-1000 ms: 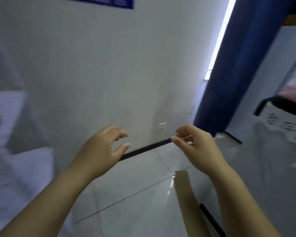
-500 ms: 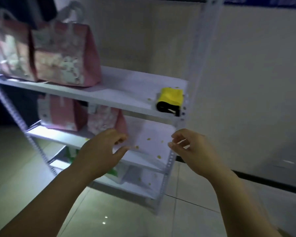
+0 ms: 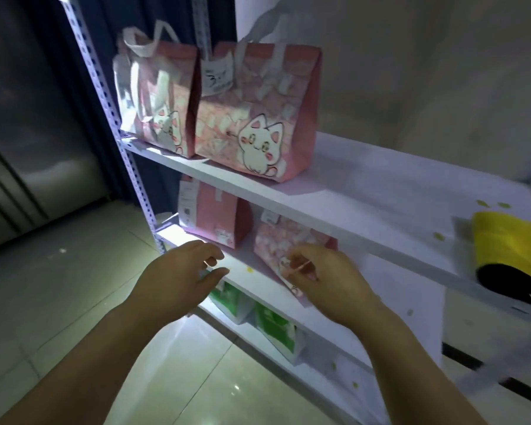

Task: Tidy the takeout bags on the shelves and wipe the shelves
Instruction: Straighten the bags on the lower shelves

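A white metal shelf unit (image 3: 334, 216) stands in front of me. Two pink cat-print takeout bags (image 3: 252, 115) (image 3: 157, 102) stand side by side on its upper board. Two more pink bags (image 3: 209, 216) (image 3: 285, 243) sit on the board below, and green-and-white bags (image 3: 273, 326) on the lowest. A yellow and black cloth (image 3: 512, 250) lies at the right end of the upper board. My left hand (image 3: 178, 277) and my right hand (image 3: 328, 280) hover in front of the middle board, fingers loosely curled, holding nothing.
Small yellow specks (image 3: 491, 205) dot the boards. A perforated white upright (image 3: 105, 96) frames the shelf's left side, with a dark curtain behind it. Pale tiled floor (image 3: 59, 302) spreads to the left and below. A white wall (image 3: 426, 72) backs the shelf.
My view has swung left from a bare wall to the shelf unit, which now looks closer. Both hands keep the same raised, loosely curled pose.
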